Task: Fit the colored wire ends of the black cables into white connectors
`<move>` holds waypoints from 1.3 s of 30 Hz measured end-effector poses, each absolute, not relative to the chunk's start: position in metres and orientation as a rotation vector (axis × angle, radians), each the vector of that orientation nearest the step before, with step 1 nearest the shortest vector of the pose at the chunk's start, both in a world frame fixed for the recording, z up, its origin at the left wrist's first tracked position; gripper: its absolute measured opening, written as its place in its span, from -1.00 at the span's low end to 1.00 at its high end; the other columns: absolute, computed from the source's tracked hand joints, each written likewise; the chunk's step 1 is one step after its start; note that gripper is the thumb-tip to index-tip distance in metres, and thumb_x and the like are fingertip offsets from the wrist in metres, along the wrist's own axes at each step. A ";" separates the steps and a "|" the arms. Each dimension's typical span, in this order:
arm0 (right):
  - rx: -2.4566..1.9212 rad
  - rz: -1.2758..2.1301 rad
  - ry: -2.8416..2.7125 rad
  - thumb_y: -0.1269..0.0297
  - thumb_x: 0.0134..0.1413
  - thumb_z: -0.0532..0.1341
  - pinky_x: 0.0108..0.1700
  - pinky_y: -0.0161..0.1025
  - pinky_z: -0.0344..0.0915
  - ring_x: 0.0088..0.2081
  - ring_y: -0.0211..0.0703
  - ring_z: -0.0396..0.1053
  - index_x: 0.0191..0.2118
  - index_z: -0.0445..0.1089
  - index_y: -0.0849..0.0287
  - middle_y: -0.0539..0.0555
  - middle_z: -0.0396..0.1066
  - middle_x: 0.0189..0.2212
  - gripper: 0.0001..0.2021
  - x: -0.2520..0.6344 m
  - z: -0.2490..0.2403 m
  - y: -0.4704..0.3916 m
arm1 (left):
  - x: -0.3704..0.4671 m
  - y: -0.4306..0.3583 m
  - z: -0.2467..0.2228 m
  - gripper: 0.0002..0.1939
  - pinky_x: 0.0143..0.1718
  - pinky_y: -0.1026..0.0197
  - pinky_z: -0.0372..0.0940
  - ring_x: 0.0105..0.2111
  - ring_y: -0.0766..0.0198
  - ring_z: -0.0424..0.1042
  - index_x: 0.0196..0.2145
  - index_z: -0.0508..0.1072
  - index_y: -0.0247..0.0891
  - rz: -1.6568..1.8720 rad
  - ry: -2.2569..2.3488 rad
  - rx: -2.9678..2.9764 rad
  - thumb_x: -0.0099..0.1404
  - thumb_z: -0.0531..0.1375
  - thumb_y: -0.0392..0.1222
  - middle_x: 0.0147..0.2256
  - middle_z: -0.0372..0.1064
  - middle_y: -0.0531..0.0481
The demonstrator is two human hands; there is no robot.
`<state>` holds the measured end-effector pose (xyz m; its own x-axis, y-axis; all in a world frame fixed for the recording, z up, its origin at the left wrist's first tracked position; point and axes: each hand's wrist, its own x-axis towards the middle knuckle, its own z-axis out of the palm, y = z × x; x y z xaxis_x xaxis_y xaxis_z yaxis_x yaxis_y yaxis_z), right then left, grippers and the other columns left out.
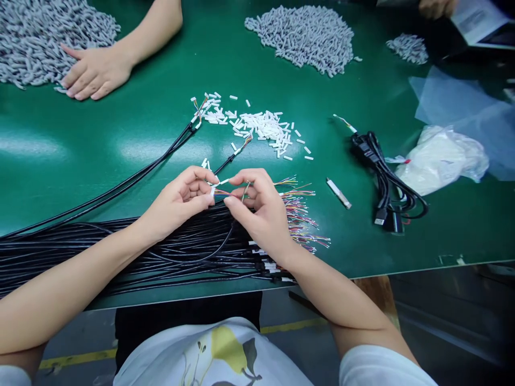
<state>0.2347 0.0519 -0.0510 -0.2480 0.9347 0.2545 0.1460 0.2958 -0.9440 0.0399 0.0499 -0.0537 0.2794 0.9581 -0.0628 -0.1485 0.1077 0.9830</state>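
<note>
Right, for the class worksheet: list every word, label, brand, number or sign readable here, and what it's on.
No text can be read.
Pale sheet, top right: grey marks, too blurred.
Coiled black cable: any marking too small.
White connector at the left hand: too small.
Shirt: printed plant picture, no words visible.

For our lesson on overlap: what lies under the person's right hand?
Black cables run beneath the right hand, coloured wire ends showing beyond it; the stretch directly below is covered.

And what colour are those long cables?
The long cables are black, clearest in the head view.
</note>
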 end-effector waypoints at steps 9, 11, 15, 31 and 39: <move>-1.019 1.620 -1.117 0.09 0.23 0.29 -0.20 -0.29 0.55 -0.31 -0.30 0.57 -0.26 0.42 0.09 -0.05 0.46 -0.23 -0.81 0.239 -0.041 0.061 | 0.038 0.052 -0.058 -0.87 -0.29 0.34 0.26 -0.35 0.38 0.35 -0.18 0.54 -0.20 1.076 0.982 1.158 0.30 0.28 -0.30 -0.38 0.41 0.09; -1.032 1.624 -1.119 0.07 0.23 0.28 -0.19 -0.29 0.55 -0.33 -0.31 0.56 -0.27 0.42 0.10 -0.06 0.47 -0.30 -0.79 0.240 -0.042 0.062 | 0.039 0.052 -0.057 -0.87 -0.30 0.33 0.26 -0.36 0.37 0.34 -0.19 0.54 -0.21 1.087 0.982 1.136 0.28 0.28 -0.31 -0.39 0.40 0.09; -0.966 1.638 -1.139 0.09 0.17 0.32 -0.22 -0.31 0.55 -0.36 -0.34 0.51 -0.19 0.43 0.10 -0.10 0.44 -0.41 -0.79 0.240 -0.047 0.064 | 0.039 0.051 -0.055 -0.88 -0.29 0.32 0.26 -0.35 0.36 0.33 -0.20 0.54 -0.21 1.053 0.996 1.120 0.28 0.30 -0.28 -0.39 0.39 0.08; -0.957 1.496 -1.392 0.20 0.14 0.34 -0.28 -0.34 0.43 -0.41 -0.38 0.46 -0.29 0.47 0.13 -0.08 0.46 -0.38 -0.87 0.238 -0.045 0.062 | 0.044 0.046 -0.046 -0.82 -0.35 0.31 0.30 -0.36 0.35 0.37 -0.19 0.47 -0.21 1.050 1.062 1.338 0.29 0.33 -0.14 -0.35 0.40 0.06; -0.897 1.164 -1.728 0.26 0.20 0.29 -0.27 -0.31 0.40 -0.34 -0.34 0.40 -0.21 0.45 0.12 -0.05 0.37 -0.32 -0.92 0.237 -0.050 0.057 | 0.044 0.045 -0.040 -0.86 -0.38 0.27 0.22 -0.45 0.36 0.29 -0.34 0.45 -0.22 0.984 1.193 1.534 0.36 0.23 -0.14 -0.39 0.38 0.07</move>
